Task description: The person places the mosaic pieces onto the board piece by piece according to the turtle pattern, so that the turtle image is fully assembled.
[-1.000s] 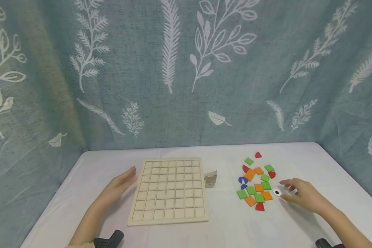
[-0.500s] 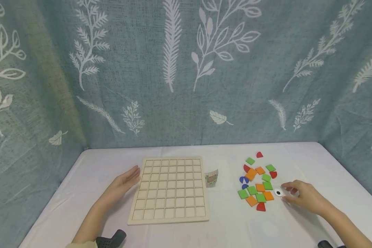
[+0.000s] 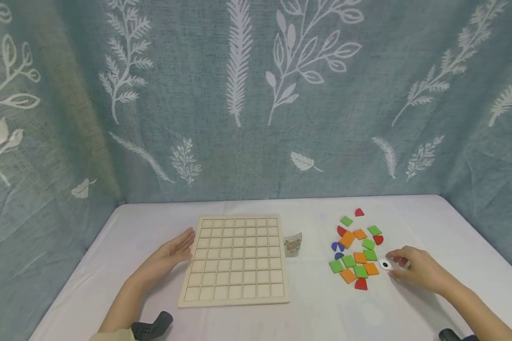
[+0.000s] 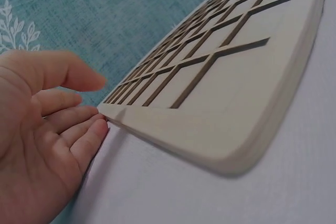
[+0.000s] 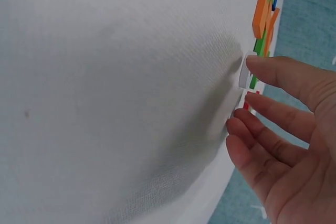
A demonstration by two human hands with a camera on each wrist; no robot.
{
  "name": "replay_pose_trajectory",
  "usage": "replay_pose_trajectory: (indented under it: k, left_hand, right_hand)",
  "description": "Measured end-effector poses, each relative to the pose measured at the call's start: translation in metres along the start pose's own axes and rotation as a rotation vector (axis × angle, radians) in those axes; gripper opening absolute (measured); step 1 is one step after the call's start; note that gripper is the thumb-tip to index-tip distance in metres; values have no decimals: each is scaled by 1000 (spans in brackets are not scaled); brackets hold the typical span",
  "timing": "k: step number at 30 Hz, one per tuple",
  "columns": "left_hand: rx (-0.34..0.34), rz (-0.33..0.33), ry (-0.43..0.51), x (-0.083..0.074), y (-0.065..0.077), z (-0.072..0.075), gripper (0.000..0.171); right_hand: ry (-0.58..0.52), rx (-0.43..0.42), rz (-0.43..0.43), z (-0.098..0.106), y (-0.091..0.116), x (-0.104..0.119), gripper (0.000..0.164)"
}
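Observation:
A pale wooden grid board (image 3: 233, 301) lies on the white table, its square cells bare. My left hand (image 3: 167, 257) stays at the board's left side with fingers extended, the fingertips right at its edge in the left wrist view. On the right, a white disc with a black dot (image 3: 385, 264), like an eye, lies flat beside the coloured tiles. My right hand (image 3: 419, 269) reaches to it, thumb and index finger bent at opposite sides of the disc. In the right wrist view the thumb overlaps the disc's edge (image 5: 244, 74), and a small gap shows before the index fingertip.
Several green tiles (image 3: 336, 266), orange tiles (image 3: 348, 276), red rounded pieces (image 3: 361, 284) and blue pieces (image 3: 338, 246) lie scattered left of the right hand. A small curled printed card (image 3: 292, 245) stands against the board's right side. A patterned curtain (image 3: 256, 156) hangs behind the table.
My right thumb and index finger have drawn slightly closer around the eye disc. My left hand stays by the board. The whole view has shifted a little.

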State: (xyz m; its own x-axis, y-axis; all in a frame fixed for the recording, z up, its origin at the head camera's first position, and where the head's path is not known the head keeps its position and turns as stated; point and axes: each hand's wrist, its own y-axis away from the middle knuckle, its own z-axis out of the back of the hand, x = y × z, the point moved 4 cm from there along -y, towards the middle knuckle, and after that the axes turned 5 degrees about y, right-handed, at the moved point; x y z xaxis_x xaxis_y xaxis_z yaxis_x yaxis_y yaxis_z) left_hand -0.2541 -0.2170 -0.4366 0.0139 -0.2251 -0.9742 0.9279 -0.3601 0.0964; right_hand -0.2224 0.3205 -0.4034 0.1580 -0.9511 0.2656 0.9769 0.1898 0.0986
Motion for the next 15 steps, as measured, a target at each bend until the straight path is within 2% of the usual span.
replay_pose_trajectory:
  k: [6,15]
  left_hand:
    - [59,-26,55,5,-2,1,81]
    - [95,-15,51,5,1,0,89]
  right_hand:
    - [9,9,1,0,0,-1,38]
    - [-12,-24,39,1,2,-1,39]
